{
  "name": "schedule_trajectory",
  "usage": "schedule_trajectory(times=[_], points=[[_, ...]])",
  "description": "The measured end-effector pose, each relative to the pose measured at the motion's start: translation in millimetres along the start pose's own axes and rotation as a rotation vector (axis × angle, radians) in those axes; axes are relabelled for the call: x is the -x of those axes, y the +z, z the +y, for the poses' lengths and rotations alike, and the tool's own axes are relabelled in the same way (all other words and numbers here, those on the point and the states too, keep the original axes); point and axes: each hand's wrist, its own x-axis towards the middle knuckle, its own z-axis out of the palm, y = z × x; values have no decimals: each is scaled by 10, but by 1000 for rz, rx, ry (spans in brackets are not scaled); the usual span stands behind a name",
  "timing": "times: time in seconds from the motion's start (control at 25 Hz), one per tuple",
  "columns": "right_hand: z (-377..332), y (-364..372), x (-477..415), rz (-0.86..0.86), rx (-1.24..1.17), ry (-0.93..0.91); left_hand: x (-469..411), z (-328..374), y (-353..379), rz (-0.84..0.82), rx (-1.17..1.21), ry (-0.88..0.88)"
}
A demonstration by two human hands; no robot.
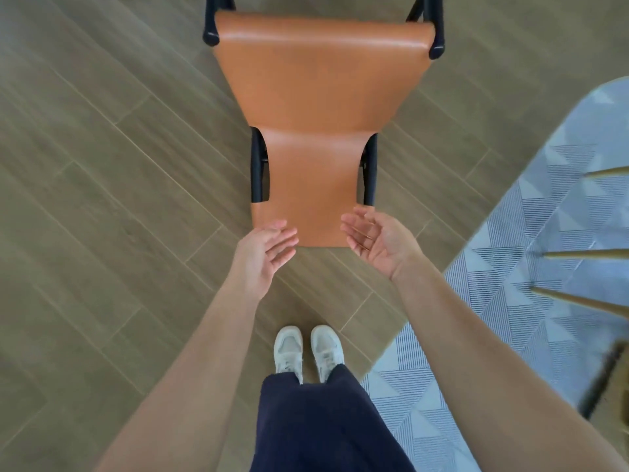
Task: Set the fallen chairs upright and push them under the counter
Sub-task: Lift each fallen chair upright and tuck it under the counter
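Observation:
A chair (316,107) with a tan leather seat and back on a black frame lies fallen on its back on the wooden floor, straight ahead of me. The end of its backrest is nearest my feet. My left hand (263,255) hovers at the left corner of that end, palm turned inward, fingers relaxed. My right hand (376,236) hovers at the right corner, palm up, fingers loosely spread. Neither hand grips the chair. No counter is in view.
A grey patterned rug (531,253) covers the floor to my right, with thin golden legs (585,255) of some furniture above it. My feet in white shoes (308,349) stand just short of the chair. Wooden floor (112,206) stretches to the left.

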Motion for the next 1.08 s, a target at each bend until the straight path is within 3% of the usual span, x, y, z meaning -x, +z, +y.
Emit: schedule_trajectory(times=[0.48,0.76,1.08], points=[[1165,-537,-2788,-45,140,-30,-2727,-1289,-617,-71,-180,49],[1541,-761,-3763,-117,164,-100,-3652,-1731,-851,-139,-163,134],[1720,-845,-4299,-183,87,-121,-4076,-2044,-954,-187,-137,100]])
